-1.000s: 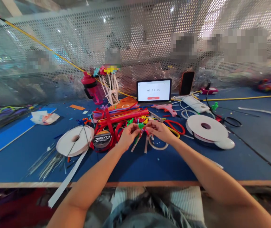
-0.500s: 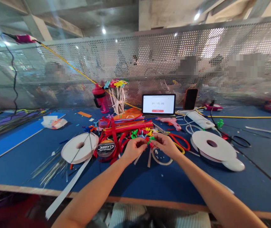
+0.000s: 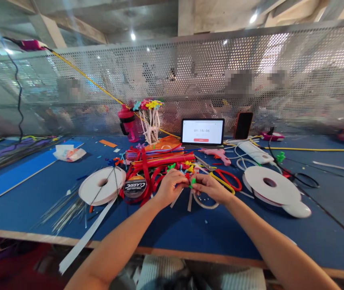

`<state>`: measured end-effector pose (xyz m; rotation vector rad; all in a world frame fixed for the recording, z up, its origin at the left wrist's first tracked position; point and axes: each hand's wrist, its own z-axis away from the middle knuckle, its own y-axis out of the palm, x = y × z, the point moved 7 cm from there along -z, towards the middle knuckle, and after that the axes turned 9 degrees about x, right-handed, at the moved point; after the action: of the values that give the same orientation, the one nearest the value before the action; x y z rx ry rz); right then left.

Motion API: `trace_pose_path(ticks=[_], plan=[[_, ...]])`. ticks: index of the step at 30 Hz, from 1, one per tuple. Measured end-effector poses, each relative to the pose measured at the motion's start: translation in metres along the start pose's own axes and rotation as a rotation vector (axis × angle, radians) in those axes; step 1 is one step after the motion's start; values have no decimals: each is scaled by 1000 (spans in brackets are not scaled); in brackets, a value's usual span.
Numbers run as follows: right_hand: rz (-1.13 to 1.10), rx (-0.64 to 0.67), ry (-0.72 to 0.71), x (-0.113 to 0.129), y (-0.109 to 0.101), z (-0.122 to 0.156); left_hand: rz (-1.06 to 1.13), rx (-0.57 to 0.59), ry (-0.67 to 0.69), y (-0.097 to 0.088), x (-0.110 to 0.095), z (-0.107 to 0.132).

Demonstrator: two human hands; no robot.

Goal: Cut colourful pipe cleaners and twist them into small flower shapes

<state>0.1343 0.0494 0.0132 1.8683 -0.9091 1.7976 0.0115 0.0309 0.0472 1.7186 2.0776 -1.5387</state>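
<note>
Fig.: I observed the bare left hand (image 3: 170, 187) and bare right hand (image 3: 212, 188), fingers curled nearly shut, pinching a small green twisted pipe-cleaner cluster (image 3: 193, 182) above the blue worktable (image 3: 23, 213); a loosened pinch could have dropped it among the red pipe cleaners (image 3: 159, 161).

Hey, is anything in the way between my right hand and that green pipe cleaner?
Nothing visible: the green pipe cleaner sits right against the fingers of your right hand, with no other object between them.
</note>
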Motion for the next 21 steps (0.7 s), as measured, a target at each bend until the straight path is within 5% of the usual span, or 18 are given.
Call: trace_pose_path(ticks=[5, 9, 12, 21], plan=[[151, -48, -40, 7, -4, 2, -165, -75, 54, -8, -4, 3], [632, -212, -176, 25, -6, 10, -143, -192, -56, -15, 5, 7], [902, -256, -248, 33, 0, 14, -66, -129, -128, -5, 13, 9], [896, -233, -207, 29, 10, 10, -153, 12, -64, 15, 13, 16]])
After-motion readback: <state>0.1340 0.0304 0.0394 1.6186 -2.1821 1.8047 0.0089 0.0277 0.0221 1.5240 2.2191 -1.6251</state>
